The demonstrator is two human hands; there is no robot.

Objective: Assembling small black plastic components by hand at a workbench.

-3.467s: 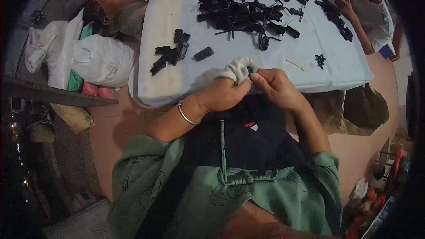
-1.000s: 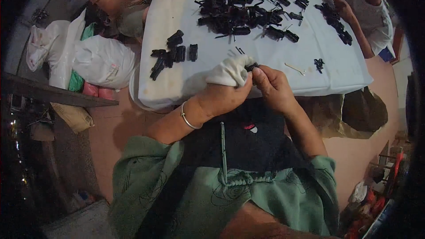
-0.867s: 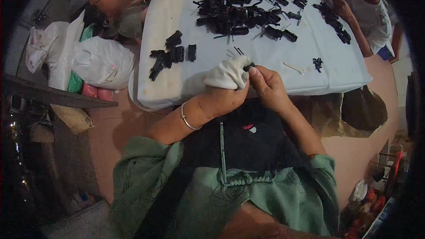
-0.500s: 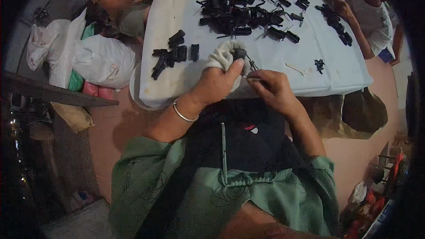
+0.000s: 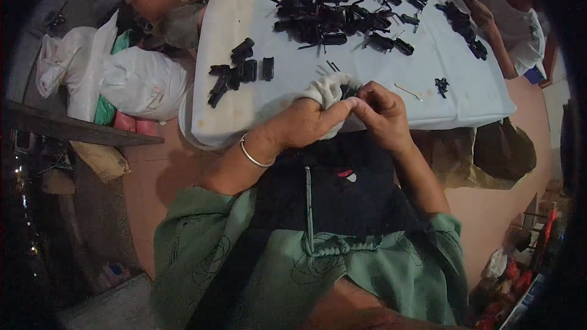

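Observation:
A black plastic part (image 5: 347, 91) is held over the table's near edge, mostly hidden by fingers and cloth. My left hand (image 5: 306, 122) is closed round it, with a whitish cloth (image 5: 323, 90) wrapped between hand and part. Two thin dark prongs (image 5: 332, 66) stick out beyond the cloth. At the part's right side my right hand (image 5: 388, 119) is closed in a pinch, its fingertips meeting the left thumb. Whatever lies between those fingertips is hidden.
A large heap of black parts (image 5: 342, 12) covers the table's far middle. More black parts lie in a left group (image 5: 231, 76) and a right row (image 5: 461, 27). A small wrench (image 5: 408, 90) and a little black cluster (image 5: 441, 87) lie right. Two people sit across.
My right hand has moved up and in against the black part; the thin rod at its fingers no longer shows. The part and cloth have turned and shifted slightly right.

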